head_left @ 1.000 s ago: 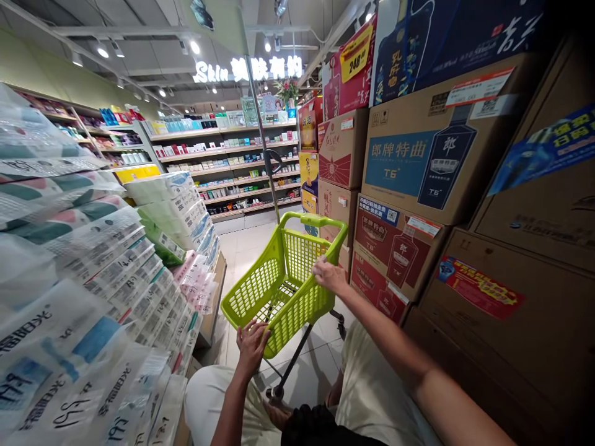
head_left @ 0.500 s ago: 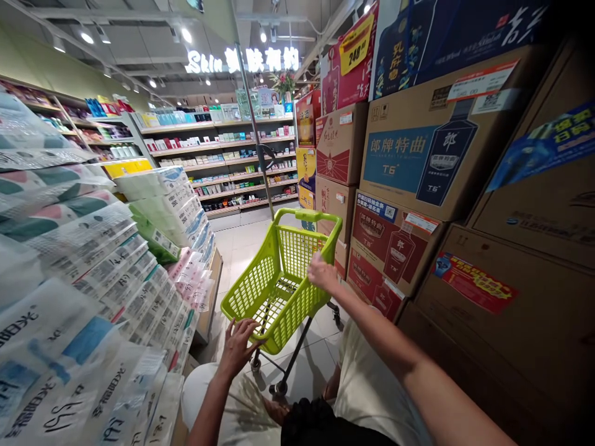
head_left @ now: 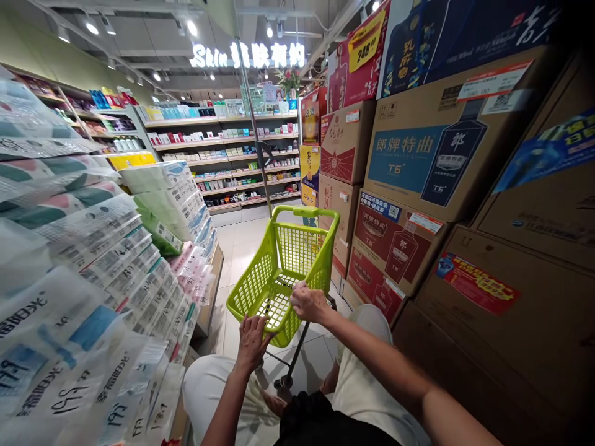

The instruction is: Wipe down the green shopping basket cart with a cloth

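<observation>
A lime-green plastic shopping cart [head_left: 297, 212] with a mesh basket and dark metal legs stands in front of me. Nothing lies in its basket. My left hand [head_left: 252, 342] rests on the near rim, its fingers curled over the edge. On the right side rim, close to the near corner, my right hand [head_left: 308, 303] is closed in a fist. A small pale patch shows at its fingers, but I cannot make out what it is. The cart's wheels are partly hidden behind the legs and my hands.
Stacked wrapped paper packs [head_left: 139, 266] line the left side. Tall piles of cardboard liquor boxes [head_left: 404, 161] rise on the right. Between them runs a narrow tiled aisle [head_left: 237, 235], with a metal pole [head_left: 253, 124] and product shelves [head_left: 223, 145] beyond.
My right hand has moved along the cart's right rim toward me, nearer the left hand. The left hand stays at the near rim, shifted slightly right. The view has shifted a little.
</observation>
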Demonstrator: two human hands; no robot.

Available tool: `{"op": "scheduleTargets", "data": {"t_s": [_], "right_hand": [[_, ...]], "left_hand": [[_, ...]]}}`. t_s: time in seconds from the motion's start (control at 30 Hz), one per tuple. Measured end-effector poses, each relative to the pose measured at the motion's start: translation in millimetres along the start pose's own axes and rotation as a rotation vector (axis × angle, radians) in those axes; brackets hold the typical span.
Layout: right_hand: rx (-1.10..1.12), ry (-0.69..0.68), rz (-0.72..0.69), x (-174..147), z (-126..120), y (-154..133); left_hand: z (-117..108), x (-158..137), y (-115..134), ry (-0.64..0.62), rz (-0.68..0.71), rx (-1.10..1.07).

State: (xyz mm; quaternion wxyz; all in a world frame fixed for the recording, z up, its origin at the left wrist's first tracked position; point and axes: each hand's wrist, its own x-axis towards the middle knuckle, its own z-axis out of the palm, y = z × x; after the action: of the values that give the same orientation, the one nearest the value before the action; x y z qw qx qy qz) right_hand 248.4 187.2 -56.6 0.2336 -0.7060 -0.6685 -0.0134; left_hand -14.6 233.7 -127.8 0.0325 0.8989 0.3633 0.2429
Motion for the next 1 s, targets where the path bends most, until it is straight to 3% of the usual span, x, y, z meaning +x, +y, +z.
{"op": "scheduleTargets", "data": {"t_s": [0.2, 0.33, 0.4, 0.53, 0.7, 0.9, 1.0], "right_hand": [[-0.134, -0.053, 0.193, 11.4, -24.2, 18.1], [-0.169, -0.213, 0.004, 3.2, -30.1, 11.5], [-0.193, -0.249, -0.017, 0.4, -35.0, 9.9], [-0.267, -0.199, 0.123, -0.7, -38.9, 5.6], [-0.261, -0.232, 0.029, -21.9, -28.7, -7.4], [-0.278, -0.172, 0.163, -26.2, -32.0, -9.9], [-0.284, -0.194, 0.057, -35.3, -25.6, -24.5]], "left_hand": [[-16.1, 12.8, -5.7, -0.143, 0.078, -0.053], [-29.0, 25.7, -24.3, -0.205, -0.008, 0.009], [-27.9, 26.6, -25.3, -0.195, -0.021, 0.047], [-15.8, 21.3, -12.2, -0.200, -0.050, 0.071], [-7.7, 16.8, -1.0, -0.170, -0.099, 0.070], [-6.2, 18.7, 13.1, -0.208, -0.077, 0.064], [-1.1, 19.8, 27.0, -0.186, -0.079, 0.091]]}}
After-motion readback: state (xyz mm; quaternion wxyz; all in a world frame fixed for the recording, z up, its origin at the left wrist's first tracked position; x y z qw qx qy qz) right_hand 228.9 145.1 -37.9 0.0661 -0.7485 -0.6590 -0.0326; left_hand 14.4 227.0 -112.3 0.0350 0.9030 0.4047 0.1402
